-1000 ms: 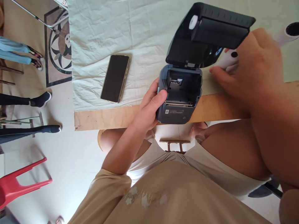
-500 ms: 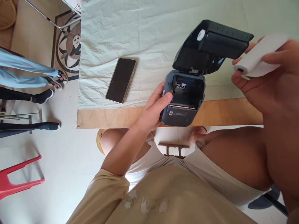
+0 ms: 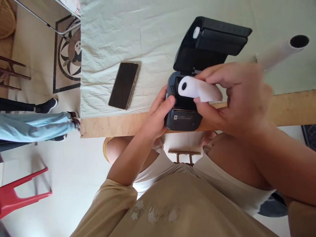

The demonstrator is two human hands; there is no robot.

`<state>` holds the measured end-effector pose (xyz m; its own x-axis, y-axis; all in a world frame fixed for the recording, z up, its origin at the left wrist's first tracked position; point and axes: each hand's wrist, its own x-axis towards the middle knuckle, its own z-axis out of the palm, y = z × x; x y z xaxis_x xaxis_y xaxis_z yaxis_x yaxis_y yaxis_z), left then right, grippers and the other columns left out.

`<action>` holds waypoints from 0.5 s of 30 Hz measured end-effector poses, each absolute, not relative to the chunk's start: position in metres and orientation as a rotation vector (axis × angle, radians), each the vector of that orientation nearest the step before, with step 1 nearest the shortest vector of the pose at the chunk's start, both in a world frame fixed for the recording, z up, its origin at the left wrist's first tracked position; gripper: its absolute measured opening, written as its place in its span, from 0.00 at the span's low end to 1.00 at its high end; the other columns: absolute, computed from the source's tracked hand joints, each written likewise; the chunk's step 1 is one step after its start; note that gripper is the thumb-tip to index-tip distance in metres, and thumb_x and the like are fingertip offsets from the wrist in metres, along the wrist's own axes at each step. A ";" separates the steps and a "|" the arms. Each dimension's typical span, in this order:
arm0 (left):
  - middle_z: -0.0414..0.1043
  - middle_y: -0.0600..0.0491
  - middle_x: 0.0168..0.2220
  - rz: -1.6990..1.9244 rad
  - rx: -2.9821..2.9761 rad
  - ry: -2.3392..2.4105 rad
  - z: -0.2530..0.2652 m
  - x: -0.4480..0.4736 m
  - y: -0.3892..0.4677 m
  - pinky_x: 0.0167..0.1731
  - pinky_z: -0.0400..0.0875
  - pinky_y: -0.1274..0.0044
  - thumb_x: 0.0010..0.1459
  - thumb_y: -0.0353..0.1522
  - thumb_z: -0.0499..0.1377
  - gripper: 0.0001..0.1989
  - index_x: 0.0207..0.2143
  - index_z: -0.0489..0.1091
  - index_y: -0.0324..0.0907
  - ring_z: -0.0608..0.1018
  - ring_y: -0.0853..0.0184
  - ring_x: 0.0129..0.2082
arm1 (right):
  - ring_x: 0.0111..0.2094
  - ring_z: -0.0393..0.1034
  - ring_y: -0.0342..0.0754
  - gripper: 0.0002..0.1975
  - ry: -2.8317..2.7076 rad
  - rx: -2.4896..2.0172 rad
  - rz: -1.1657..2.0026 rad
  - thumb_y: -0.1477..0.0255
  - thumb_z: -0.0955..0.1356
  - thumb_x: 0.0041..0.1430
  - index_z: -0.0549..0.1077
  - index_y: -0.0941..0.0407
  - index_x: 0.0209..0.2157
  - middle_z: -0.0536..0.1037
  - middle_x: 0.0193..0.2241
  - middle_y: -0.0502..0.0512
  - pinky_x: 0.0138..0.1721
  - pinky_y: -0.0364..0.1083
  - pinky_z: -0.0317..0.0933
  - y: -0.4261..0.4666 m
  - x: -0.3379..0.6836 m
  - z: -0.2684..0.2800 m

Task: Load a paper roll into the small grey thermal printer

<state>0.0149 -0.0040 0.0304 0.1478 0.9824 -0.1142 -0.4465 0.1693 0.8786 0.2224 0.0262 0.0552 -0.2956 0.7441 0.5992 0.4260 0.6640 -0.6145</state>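
My left hand [image 3: 159,113] grips the left side of a dark portable label printer [image 3: 184,121], thumb on its edge. The printer's black lid [image 3: 214,42] is swung up and back. In my right hand [image 3: 237,95] is a small white paper roll [image 3: 197,88], held between thumb and fingers at the mouth of the paper bay. The roll's dark core hole faces left, and a loose flap of paper hangs along its side. My right hand covers the right part of the bay. A dark phone [image 3: 124,85] lies on the cloth left of the printer.
A pale green cloth [image 3: 153,33] covers the table, with a bare wooden edge [image 3: 116,125] in front. A blurred white tube with a dark end [image 3: 283,52] stands at the right. On the floor at left are a red stool [image 3: 24,191] and another person's legs [image 3: 37,126].
My right hand has brought the paper roll left, from beside the raised lid to over the printer's bay. The white tube at right now shows. At left, a person's legs have shifted.
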 end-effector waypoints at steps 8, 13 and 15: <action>0.88 0.50 0.57 1.191 0.760 0.783 0.030 0.014 -0.009 0.53 0.87 0.64 0.69 0.49 0.72 0.22 0.59 0.81 0.52 0.88 0.49 0.61 | 0.46 0.89 0.51 0.15 -2.063 -0.877 -0.049 0.81 0.74 0.64 0.75 0.50 0.48 0.90 0.51 0.48 0.40 0.49 0.78 0.040 0.222 0.048; 0.88 0.50 0.56 1.223 0.757 0.818 0.028 0.016 -0.008 0.54 0.86 0.63 0.69 0.53 0.71 0.25 0.60 0.80 0.52 0.89 0.49 0.59 | 0.41 0.84 0.49 0.14 -2.099 -0.685 -0.086 0.83 0.75 0.65 0.75 0.49 0.43 0.88 0.46 0.49 0.41 0.51 0.78 0.042 0.226 0.054; 0.88 0.51 0.55 1.226 0.740 0.784 0.027 0.015 -0.007 0.55 0.87 0.64 0.67 0.52 0.72 0.23 0.58 0.80 0.52 0.89 0.50 0.57 | 0.37 0.79 0.49 0.13 -2.129 -0.597 -0.102 0.81 0.75 0.65 0.75 0.49 0.43 0.86 0.41 0.49 0.37 0.52 0.72 0.037 0.226 0.058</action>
